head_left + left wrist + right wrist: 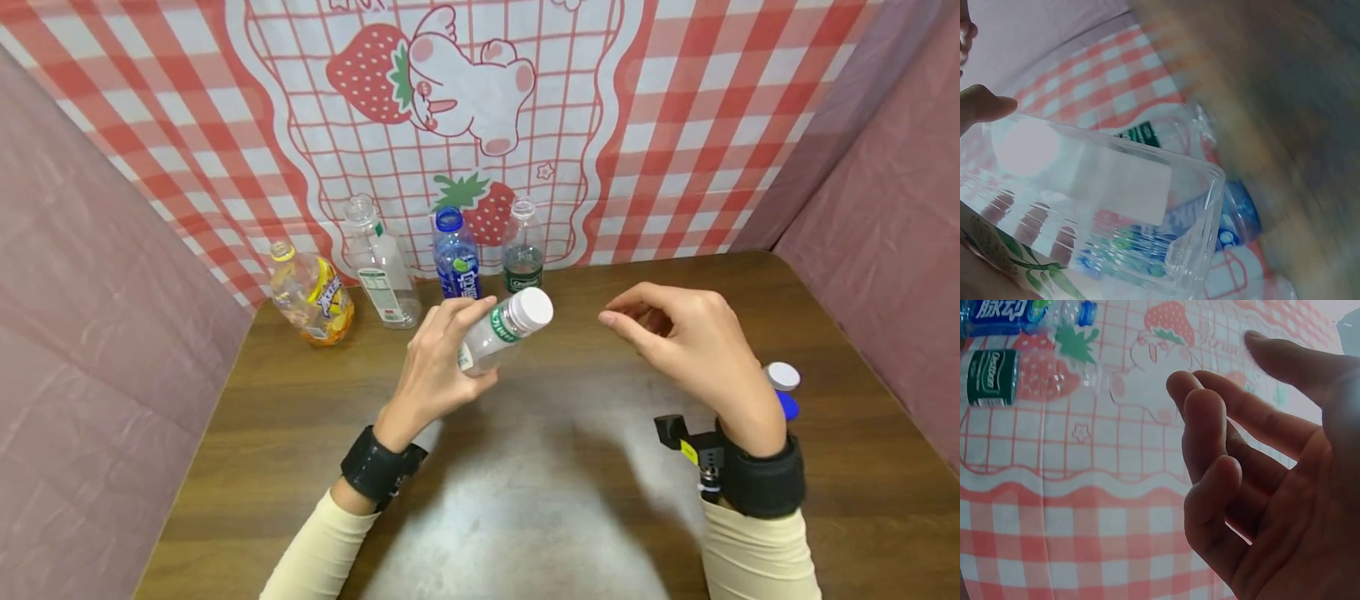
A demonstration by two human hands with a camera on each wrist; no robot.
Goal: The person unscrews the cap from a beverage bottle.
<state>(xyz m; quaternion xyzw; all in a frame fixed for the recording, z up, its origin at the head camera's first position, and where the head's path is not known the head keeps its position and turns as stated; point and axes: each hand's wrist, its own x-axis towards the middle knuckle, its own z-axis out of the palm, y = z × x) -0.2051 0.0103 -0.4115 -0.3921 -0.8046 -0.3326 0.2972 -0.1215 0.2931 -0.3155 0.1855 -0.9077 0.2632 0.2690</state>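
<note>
My left hand (442, 358) grips a clear plastic bottle (487, 340) around its body, tilted so its white cap (534, 308) points up and to the right. A green-and-white label wraps this bottle. In the left wrist view the see-through bottle (1200, 181) fills the middle, with fingers showing through its wall. To the right, my right hand (686, 337) hovers above the table, apart from the bottle, its fingers loosely bent. The right wrist view confirms nothing between the thumb and fingers of that hand (1260, 450).
Uncapped bottles stand along the back: a yellow-labelled one (315, 300), a tall clear one (386, 283), a blue one (456, 258) and a green-labelled one (522, 250). A white cap (783, 375) and a blue cap (787, 406) lie beside the right wrist on the wooden table (525, 500).
</note>
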